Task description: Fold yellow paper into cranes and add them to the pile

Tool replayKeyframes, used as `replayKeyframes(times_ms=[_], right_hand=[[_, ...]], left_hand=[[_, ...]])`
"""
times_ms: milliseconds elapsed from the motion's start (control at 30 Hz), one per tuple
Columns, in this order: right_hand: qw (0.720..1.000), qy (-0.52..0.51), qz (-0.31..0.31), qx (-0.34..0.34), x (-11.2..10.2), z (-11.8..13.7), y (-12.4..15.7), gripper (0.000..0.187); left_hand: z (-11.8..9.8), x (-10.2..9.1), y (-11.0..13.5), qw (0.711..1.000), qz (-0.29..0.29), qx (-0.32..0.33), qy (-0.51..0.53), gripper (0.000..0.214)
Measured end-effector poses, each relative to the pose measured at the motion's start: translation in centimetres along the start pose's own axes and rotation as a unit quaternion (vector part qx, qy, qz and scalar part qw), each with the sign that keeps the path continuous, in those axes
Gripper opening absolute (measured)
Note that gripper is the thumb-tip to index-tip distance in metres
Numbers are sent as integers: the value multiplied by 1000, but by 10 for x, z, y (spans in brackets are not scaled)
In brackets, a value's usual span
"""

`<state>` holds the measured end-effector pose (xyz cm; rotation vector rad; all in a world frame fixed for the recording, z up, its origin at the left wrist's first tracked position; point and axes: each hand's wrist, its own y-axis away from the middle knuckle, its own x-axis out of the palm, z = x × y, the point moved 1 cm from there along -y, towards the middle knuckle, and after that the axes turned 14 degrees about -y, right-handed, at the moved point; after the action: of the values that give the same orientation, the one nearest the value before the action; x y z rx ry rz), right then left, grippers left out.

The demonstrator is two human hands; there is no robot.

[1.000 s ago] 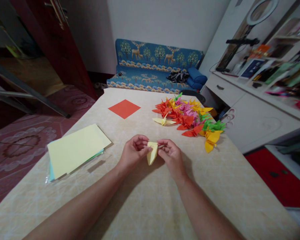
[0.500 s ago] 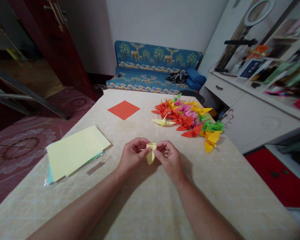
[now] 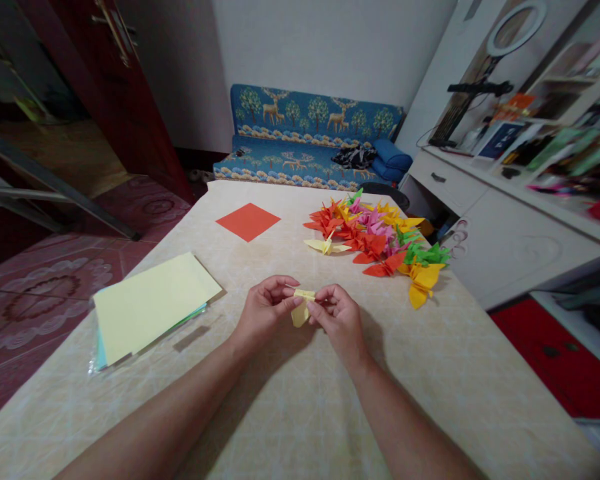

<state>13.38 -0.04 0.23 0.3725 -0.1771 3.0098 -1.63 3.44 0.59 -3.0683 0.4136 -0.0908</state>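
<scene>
A small pale yellow folded paper piece (image 3: 301, 308) is pinched between both hands just above the beige table (image 3: 290, 400). My left hand (image 3: 266, 311) grips its left side with fingers curled. Fingers of my right hand (image 3: 336, 319) close on its right side. Beyond the hands lies a pile of several folded paper cranes (image 3: 377, 237) in red, orange, pink, green and yellow. One pale yellow crane (image 3: 327, 245) sits apart at the pile's left edge.
A stack of pale yellow sheets (image 3: 153, 307) in a clear sleeve lies at the left. A red paper square (image 3: 249, 221) lies farther back. A white cabinet (image 3: 505, 233) stands to the right, a blue patterned couch (image 3: 310, 140) behind the table.
The hands have drawn closer together and the yellow piece shows smaller, more folded between the fingers. The view shifted slightly.
</scene>
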Motion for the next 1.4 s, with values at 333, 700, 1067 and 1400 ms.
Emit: replayKeyframes(times_ms=[333, 700, 1067, 1400], right_hand=[[993, 71, -71, -60, -1, 0, 1, 17], [999, 21, 23, -32, 1, 3, 4, 17], [998, 31, -11, -61, -3, 4, 0, 10], [999, -15, 7, -41, -2, 2, 0, 38]], left_hand=[[-6, 7, 7, 975, -91, 87, -181, 19], [-7, 10, 6, 996, 40, 12, -79, 33], [-3, 5, 6, 994, 86, -55, -28, 35], [2, 7, 2, 996, 68, -43, 44, 36]])
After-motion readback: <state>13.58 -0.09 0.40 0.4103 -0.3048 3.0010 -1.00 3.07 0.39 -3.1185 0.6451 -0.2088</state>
